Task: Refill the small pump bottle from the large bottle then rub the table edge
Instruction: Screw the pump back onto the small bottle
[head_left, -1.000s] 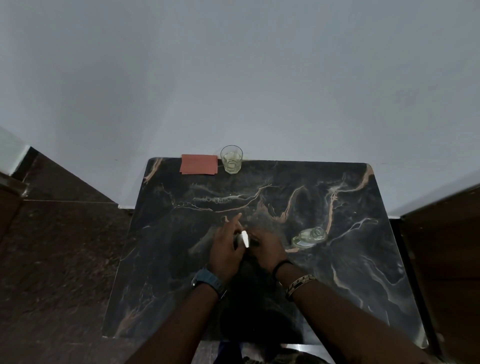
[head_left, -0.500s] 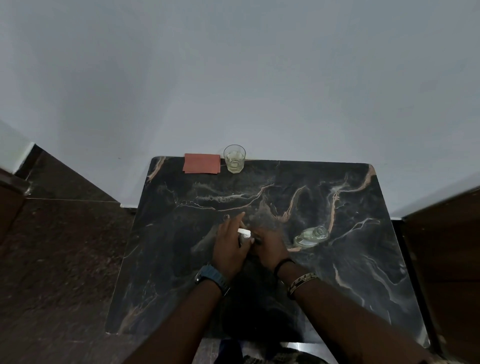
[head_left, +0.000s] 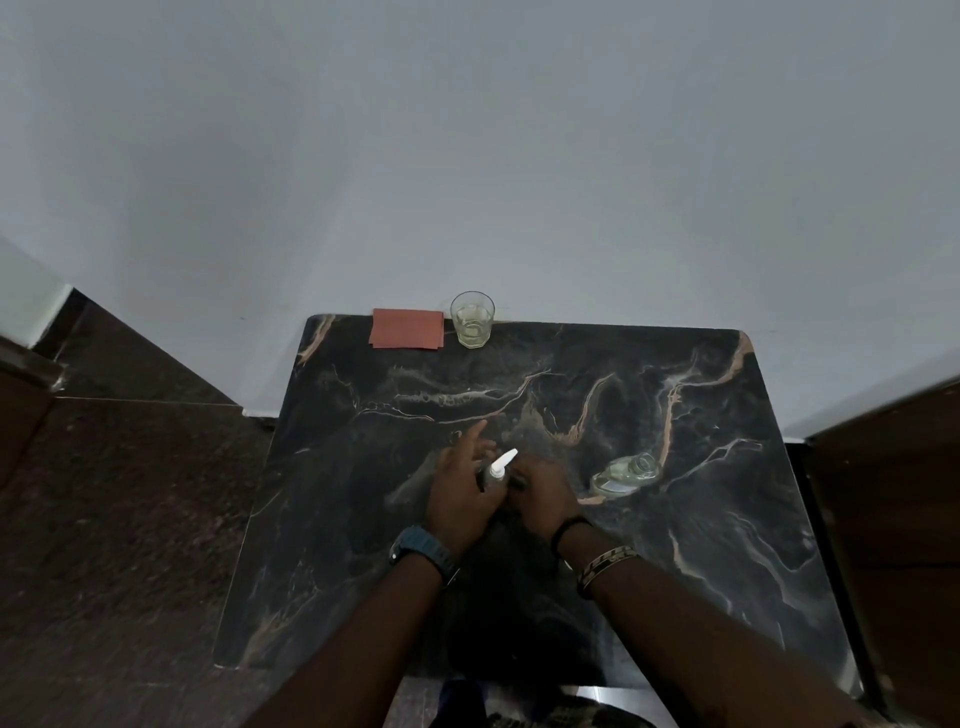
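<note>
both hands' grip closes on the small pump bottle (head_left: 501, 466), left hand (head_left: 464, 486) beside right hand (head_left: 540, 493).

glass (head_left: 472, 319) right of pad (head_left: 407, 329), table's (head_left: 727, 545) rear

Toppled bottle (head_left: 626, 474) right of hands (head_left: 501, 491)

Legible text: none. The label on the large bottle (head_left: 625, 472) is too small and blurred to read.
</note>
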